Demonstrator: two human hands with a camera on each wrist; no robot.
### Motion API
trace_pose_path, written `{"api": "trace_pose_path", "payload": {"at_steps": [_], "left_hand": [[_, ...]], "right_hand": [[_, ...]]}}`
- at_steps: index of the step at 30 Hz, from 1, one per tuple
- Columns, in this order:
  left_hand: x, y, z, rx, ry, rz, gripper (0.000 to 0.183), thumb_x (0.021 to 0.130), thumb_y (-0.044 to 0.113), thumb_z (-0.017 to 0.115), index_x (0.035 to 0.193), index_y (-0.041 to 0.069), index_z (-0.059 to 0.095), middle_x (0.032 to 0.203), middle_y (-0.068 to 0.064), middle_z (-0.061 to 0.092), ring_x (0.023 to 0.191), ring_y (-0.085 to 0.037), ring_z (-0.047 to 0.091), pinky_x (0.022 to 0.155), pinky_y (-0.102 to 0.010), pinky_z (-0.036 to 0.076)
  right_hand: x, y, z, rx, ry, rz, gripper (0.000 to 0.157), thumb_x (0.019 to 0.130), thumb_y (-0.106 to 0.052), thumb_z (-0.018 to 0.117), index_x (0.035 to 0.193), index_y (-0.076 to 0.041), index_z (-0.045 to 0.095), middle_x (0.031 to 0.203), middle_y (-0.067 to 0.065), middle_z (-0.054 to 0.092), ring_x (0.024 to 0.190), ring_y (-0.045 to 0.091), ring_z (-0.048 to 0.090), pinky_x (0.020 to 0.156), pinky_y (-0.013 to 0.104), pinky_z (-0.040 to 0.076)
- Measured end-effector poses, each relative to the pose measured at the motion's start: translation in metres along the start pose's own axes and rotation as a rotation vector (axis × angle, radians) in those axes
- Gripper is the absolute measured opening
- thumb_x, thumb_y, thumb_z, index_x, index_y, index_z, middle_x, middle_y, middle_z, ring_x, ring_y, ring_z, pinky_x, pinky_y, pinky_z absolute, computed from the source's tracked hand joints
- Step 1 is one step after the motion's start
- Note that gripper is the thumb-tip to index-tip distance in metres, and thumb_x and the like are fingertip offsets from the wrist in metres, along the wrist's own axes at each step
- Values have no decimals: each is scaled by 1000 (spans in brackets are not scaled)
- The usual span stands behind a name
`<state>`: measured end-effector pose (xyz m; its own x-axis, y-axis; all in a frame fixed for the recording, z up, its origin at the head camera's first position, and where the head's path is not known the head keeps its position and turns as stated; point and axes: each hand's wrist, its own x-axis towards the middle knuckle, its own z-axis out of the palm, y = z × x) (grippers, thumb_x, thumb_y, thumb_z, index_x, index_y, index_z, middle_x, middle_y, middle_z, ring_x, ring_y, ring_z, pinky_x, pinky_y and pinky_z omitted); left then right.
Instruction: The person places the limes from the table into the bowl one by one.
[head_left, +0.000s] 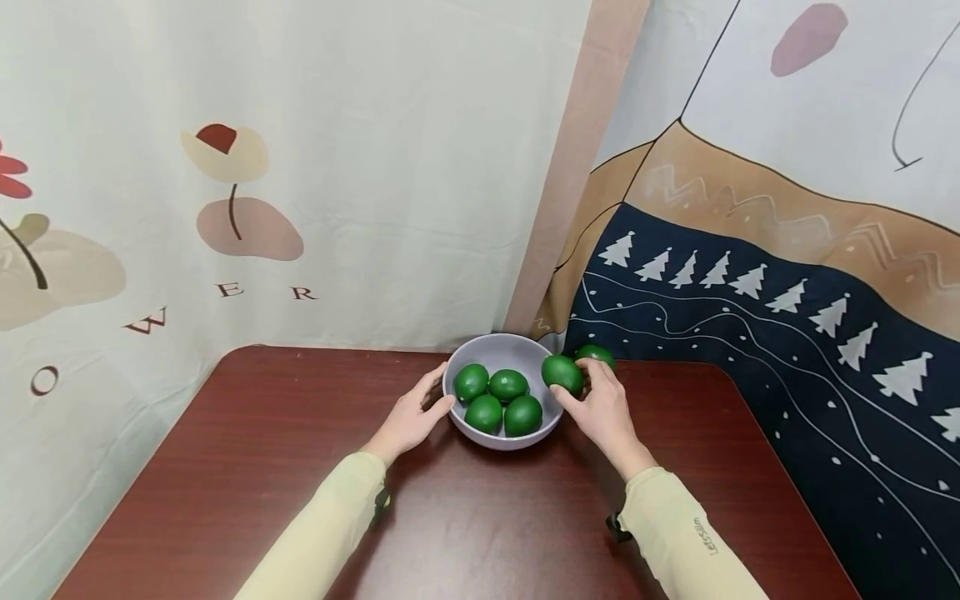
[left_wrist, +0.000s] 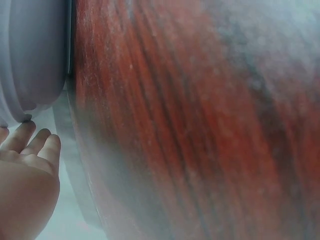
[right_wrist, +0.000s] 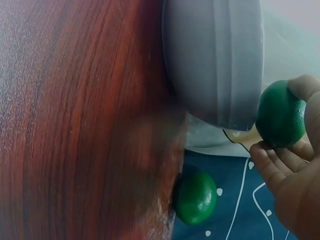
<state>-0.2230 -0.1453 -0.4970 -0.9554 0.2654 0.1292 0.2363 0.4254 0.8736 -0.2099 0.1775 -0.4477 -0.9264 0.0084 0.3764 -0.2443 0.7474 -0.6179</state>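
A lavender-grey bowl (head_left: 506,444) sits near the table's back edge with several green limes (head_left: 508,385) in it. My left hand (head_left: 408,421) holds the bowl's left side, its thumb at the rim and the other fingers along the outside. In the left wrist view, fingertips (left_wrist: 26,122) touch the bowl below its rim. My right hand (head_left: 602,408) pinches another lime (head_left: 562,375) between thumb and fingers, at the bowl's right rim. In the right wrist view this lime (right_wrist: 281,114) is beside the rim. One more lime (head_left: 596,357) lies behind the right hand, on the table's back edge.
The dark red wooden table (head_left: 480,533) has a rounded back edge close behind the bowl. A pale printed curtain (head_left: 360,167) hangs behind it, and a navy cloth with white trees (head_left: 675,317) hangs at the right.
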Motion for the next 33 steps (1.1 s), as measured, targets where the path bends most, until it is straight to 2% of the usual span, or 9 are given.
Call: {"api": "trace_pose_path", "payload": {"at_steps": [12,17,23,33], "left_hand": [[0,1,0,5,10,2,66,104,26,64,162,18,35,158,-14,47,141,-34,50,118,-52,38],[0,1,1,1,12,-2,66,103,25,64,162,17,35,158,-14,47,142,-34,50,118,-51,37],[0,1,1,12,14,-9,66,103,27,64,162,19,36,158,-13,47,141,-33,50,118,-51,37],[0,0,1,15,19,-11,66,103,28,64,162,21,36,159,-12,47,142,-33,49,119,-50,37]], "right_hand": [[0,-2,7,3,17,-43,52,86,-26,84,126,0,62,104,17,61,90,35,63,77,43,54],[0,-3,10,-12,18,-53,53,86,-27,84,126,1,63,110,18,63,91,32,61,79,44,55],[1,-4,13,-36,-2,-40,57,87,-31,83,129,2,62,123,21,63,104,36,63,89,52,56],[2,-6,17,-84,-9,-69,56,86,-32,83,126,3,64,125,21,65,114,37,61,96,53,53]]}}
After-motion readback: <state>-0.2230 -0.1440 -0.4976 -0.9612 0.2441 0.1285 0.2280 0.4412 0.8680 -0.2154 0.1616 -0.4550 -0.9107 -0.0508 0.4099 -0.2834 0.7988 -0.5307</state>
